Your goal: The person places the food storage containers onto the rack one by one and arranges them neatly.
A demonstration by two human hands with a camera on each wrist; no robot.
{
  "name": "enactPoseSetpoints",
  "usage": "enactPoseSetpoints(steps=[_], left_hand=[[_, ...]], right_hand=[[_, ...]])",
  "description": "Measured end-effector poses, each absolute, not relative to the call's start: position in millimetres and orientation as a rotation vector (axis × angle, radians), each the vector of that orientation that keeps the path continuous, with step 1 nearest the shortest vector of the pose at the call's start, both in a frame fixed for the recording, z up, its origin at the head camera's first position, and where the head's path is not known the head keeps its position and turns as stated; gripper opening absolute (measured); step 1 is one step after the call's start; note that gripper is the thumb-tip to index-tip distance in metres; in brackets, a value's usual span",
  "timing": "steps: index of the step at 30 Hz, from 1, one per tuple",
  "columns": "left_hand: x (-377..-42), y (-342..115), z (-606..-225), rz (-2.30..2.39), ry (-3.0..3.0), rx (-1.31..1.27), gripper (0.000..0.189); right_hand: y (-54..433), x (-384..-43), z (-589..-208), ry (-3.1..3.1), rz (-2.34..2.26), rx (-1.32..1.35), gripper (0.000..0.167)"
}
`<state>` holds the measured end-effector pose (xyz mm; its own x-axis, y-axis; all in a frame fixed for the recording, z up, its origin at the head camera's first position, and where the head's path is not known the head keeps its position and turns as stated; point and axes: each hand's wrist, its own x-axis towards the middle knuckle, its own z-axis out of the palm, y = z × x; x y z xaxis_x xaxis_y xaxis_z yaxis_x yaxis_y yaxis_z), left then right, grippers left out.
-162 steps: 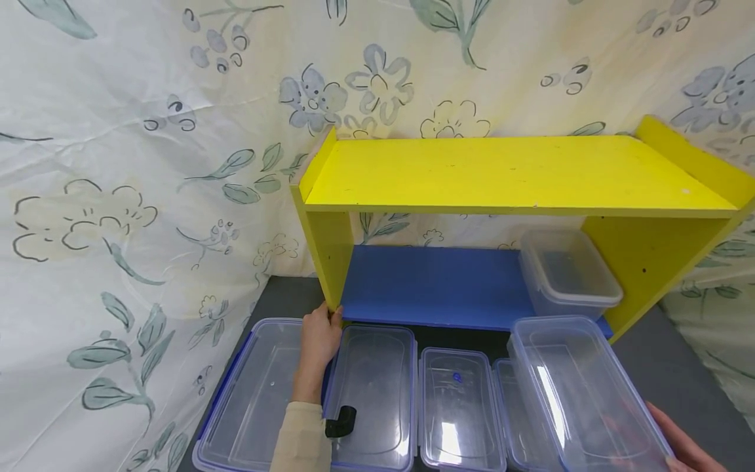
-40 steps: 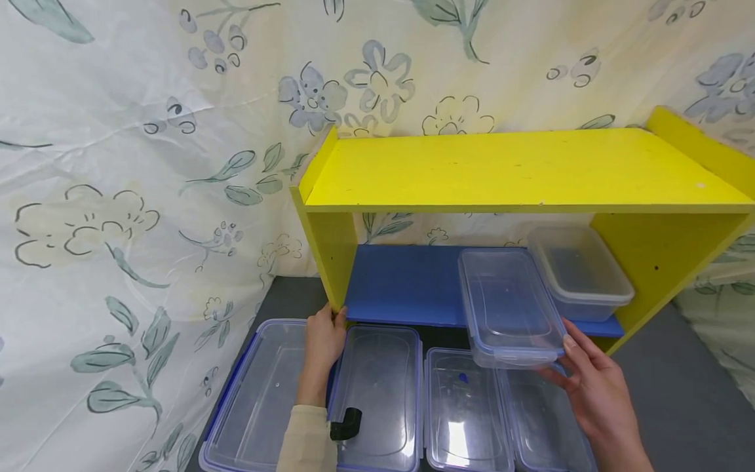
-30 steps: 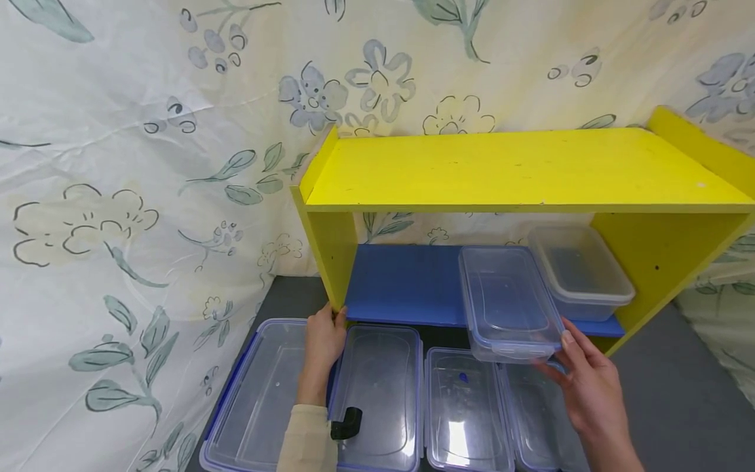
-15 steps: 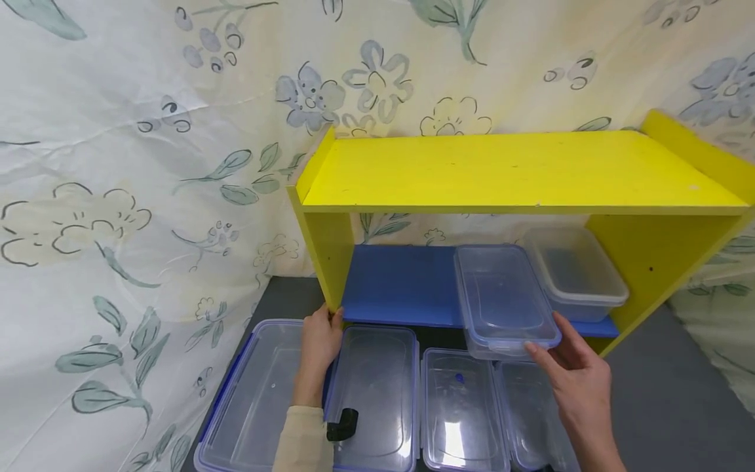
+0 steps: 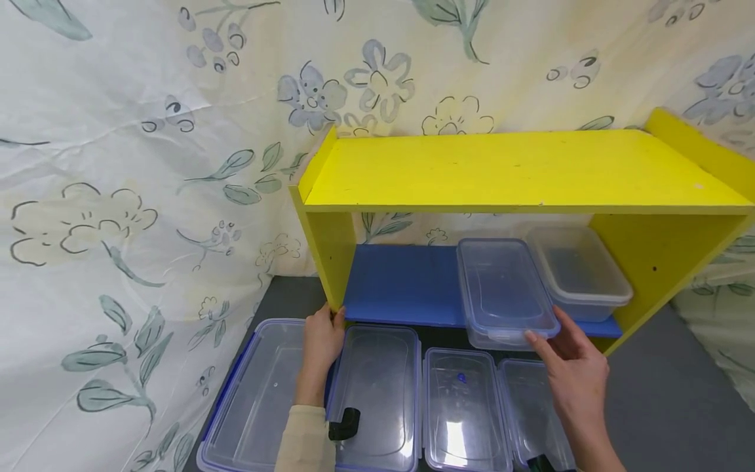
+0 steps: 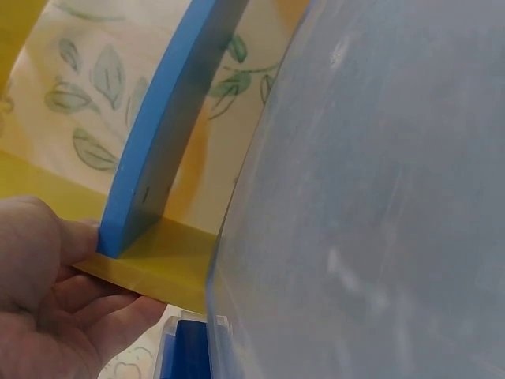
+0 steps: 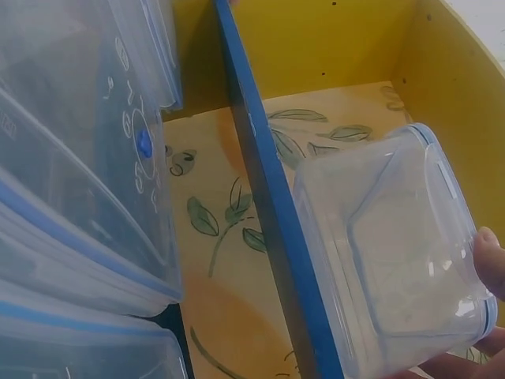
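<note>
A clear lidded food container point(image 5: 501, 288) lies on the blue board point(image 5: 407, 282) of a yellow shelf unit point(image 5: 519, 170), its near end jutting past the board's front edge. My right hand point(image 5: 578, 380) holds its near right corner, thumb on the front rim and fingers along the right side. In the right wrist view the container point(image 7: 402, 253) rests beside the blue board's edge, with the right thumb point(image 7: 491, 257) at its rim. My left hand point(image 5: 321, 341) grips the front edge of the left side panel point(image 5: 327, 262); the left wrist view shows the thumb and fingers point(image 6: 118, 324) on opposite faces.
Another clear container point(image 5: 580, 265) stands on the board to the right, against the right panel. Several blue-rimmed containers line the dark table point(image 5: 666, 393) before the shelf, including a wide one point(image 5: 253, 393) at left. A black elbow-shaped piece point(image 5: 345, 425) is by the left sleeve.
Over about five seconds the container has come from the lower right onto the board, lately sliding farther back. My right thumb has shifted to its front rim. The left hand has stayed on the panel.
</note>
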<state>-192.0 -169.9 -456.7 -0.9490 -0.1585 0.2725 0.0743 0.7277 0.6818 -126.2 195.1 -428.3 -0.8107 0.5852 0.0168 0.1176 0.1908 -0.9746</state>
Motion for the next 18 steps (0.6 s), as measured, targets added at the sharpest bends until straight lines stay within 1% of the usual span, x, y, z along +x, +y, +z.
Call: enactPoseSetpoints(steps=[11, 18], left_hand=[[-190.9, -169.9, -456.3, -1.038, -2.610, 0.080, 0.020], [-190.7, -169.8, -455.5, -1.031, -2.616, 0.079, 0.019]], right_hand=[[193.5, -133.9, -429.1, -2.116, 1.588, -0.611, 0.063], [192.7, -139.2, -430.0, -2.161, 1.568, -0.654, 0.063]])
